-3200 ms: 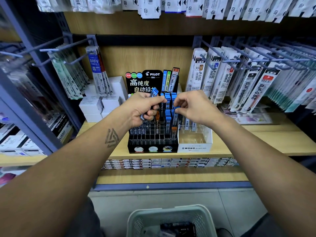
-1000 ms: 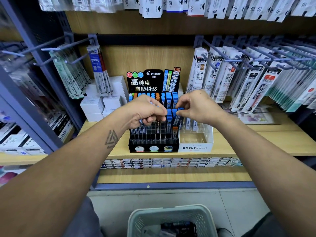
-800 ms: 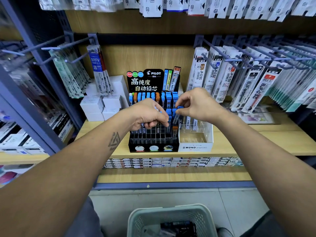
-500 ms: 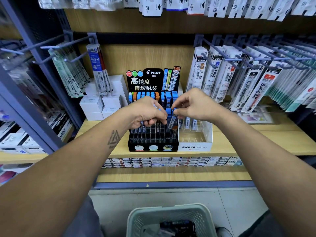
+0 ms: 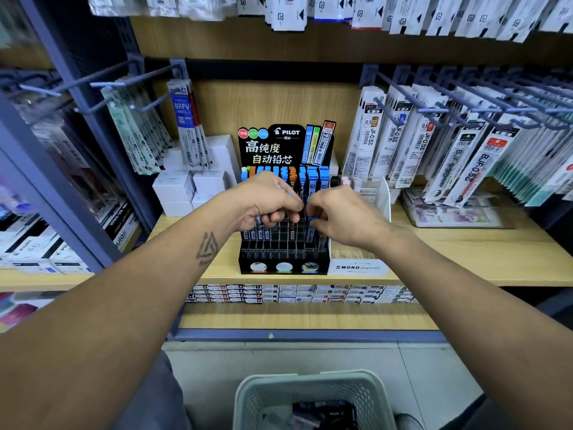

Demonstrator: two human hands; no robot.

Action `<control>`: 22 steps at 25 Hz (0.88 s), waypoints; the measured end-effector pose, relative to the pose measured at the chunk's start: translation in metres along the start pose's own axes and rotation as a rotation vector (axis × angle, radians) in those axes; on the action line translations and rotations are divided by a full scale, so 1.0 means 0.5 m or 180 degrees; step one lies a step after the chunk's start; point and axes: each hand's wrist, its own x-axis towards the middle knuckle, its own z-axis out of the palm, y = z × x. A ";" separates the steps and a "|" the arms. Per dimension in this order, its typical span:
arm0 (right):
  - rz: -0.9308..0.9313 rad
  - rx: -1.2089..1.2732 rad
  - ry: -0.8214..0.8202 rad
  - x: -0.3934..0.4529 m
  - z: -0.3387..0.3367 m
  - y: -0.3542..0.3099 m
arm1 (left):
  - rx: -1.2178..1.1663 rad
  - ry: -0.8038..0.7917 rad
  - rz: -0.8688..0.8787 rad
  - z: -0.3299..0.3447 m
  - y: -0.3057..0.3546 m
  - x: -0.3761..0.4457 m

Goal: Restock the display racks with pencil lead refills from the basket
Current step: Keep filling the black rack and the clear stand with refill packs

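This is a stationery shop aisle. Wooden shelves (image 5: 465, 243) in a blue-grey metal frame carry peg hooks (image 5: 434, 100) hung with rows of packaged pen refills (image 5: 459, 156), barcodes showing on the packs above. A black Pilot counter rack (image 5: 283, 259) holds pencil leads (image 5: 311, 178) in slots, beside a Mono display box (image 5: 359, 267). A plastic basket (image 5: 263, 395) sits on the tiled floor below.

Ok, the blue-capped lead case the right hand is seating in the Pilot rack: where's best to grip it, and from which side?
Grip the blue cap end of the lead case, pinching from above. It stands near upright in the black rack, neighbouring cases and dividers close around its body, so only the top stays free. The right hand already pinches there.
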 end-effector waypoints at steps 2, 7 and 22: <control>0.0065 -0.0026 -0.0006 -0.001 0.000 0.001 | 0.0007 0.0012 -0.0007 0.000 0.000 -0.001; 0.0138 -0.0168 -0.0228 0.004 0.023 0.003 | 0.0015 0.0007 -0.0018 0.002 0.001 -0.001; 0.1461 0.2898 0.0395 0.025 -0.003 -0.034 | -0.1992 -0.0019 -0.0015 -0.011 0.015 -0.012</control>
